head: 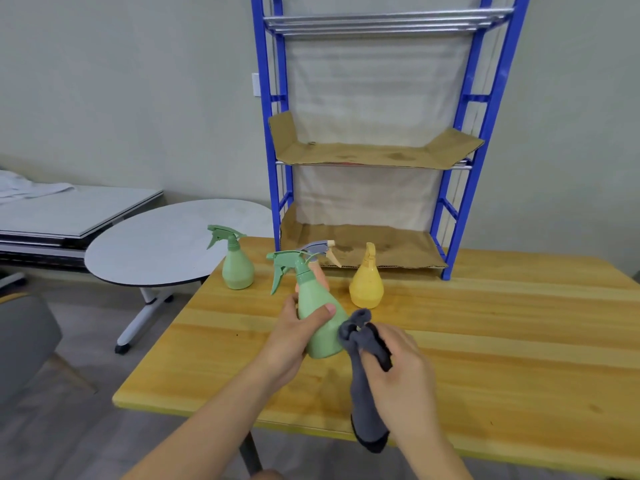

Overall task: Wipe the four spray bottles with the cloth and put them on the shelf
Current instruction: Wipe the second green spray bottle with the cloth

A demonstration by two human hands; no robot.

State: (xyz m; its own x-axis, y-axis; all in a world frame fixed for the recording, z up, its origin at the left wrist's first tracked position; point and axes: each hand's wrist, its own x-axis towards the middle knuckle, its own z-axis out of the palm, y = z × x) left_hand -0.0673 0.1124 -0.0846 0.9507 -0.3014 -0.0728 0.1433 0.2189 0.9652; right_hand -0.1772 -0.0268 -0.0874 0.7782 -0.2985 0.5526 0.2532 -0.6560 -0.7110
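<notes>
Left hand (294,332) grips the green spray bottle (320,322) tilted above the desk (485,341), steadying it so the right hand (398,368), clutching the grey cloth (367,375), can rub its right side.

Pink bottle (320,271) mostly hidden behind the held green bottle (320,317); only its grey-beige trigger head and a strip of body show at 12 o'clock of the green one. Blue shelf (450,216) cut off by top edge. Grey cloth (367,386) partly covered by right hand (401,368); right fingertips hidden. Left hand (294,334) fingers hidden behind the bottle. Grey chair (24,344) at 9 o'clock cut by left edge. Small object on middle shelf board too small to tell.
</notes>
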